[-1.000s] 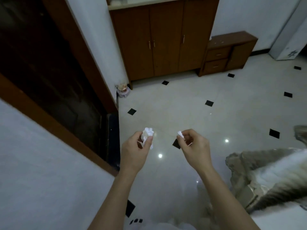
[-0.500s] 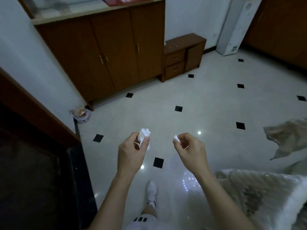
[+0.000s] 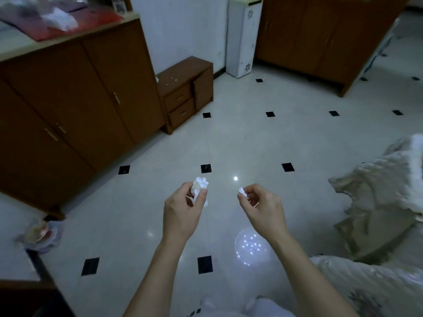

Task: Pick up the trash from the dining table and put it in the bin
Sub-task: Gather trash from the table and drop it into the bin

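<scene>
Both hands are already loaded, so the picking-up part of the task looks finished for these 2 pieces. The left hand [image 3: 183,209] is closed around a crumpled white tissue [image 3: 199,187], with the thumb and fingers pinching it so that the top of the wad stands out above the fingers. The right hand [image 3: 261,205] is also closed, and it pinches a much smaller white scrap [image 3: 241,191] between the thumb and the first fingers; only a little tip of it shows. The 2 hands are held in front of the body, near each other but apart, above the pale tiled floor [image 3: 251,138] with its small black squares. No dining table is seen in this view, and no clear bin is seen either. At the lower left, on the floor beside the foot of the large brown cabinet [image 3: 75,99], there is a blurred round container [image 3: 40,235] with a bag-like lining; it could be the bin, but I cannot tell for sure. A low chest of drawers [image 3: 185,92] stands against the far wall, and a piece of furniture under a pale cover [image 3: 384,202] is at the right. What is left, in my judgement, is to reach the bin and to drop both pieces inside. I cannot tell if more trash waits on the table.
</scene>
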`<act>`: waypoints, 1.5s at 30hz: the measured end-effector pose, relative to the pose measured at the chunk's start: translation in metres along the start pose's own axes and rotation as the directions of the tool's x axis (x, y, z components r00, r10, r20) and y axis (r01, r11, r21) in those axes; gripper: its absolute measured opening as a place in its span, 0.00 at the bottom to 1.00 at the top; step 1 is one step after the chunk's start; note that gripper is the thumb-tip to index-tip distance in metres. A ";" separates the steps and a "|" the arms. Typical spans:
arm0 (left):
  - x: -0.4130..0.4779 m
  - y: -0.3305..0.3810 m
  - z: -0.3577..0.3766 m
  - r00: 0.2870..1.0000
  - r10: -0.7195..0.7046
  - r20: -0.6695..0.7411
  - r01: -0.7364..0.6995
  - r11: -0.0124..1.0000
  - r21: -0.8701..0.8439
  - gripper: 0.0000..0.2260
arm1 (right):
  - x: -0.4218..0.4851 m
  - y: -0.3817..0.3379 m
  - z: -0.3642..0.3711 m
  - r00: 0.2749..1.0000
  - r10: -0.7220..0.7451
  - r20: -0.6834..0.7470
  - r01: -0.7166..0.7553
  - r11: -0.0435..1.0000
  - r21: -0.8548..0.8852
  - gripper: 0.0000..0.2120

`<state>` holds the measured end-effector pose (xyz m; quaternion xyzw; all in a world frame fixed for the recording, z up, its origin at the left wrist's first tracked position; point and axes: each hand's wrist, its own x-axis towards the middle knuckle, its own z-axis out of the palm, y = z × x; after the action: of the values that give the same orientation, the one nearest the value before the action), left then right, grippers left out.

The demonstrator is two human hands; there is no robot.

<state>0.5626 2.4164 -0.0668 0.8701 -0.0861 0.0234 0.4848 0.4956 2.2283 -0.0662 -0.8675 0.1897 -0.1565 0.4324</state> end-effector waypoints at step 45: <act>0.498 0.295 0.601 0.724 0.359 0.589 -0.278 0.933 -0.227 0.12 | 0.563 0.302 -0.293 0.742 0.405 -0.534 -0.461 0.887 0.031 0.07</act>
<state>0.9758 1.6921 -0.0748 0.7690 -0.3904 -0.1868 0.4704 0.8040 1.5974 -0.0809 -0.7438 0.5047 -0.2730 0.3427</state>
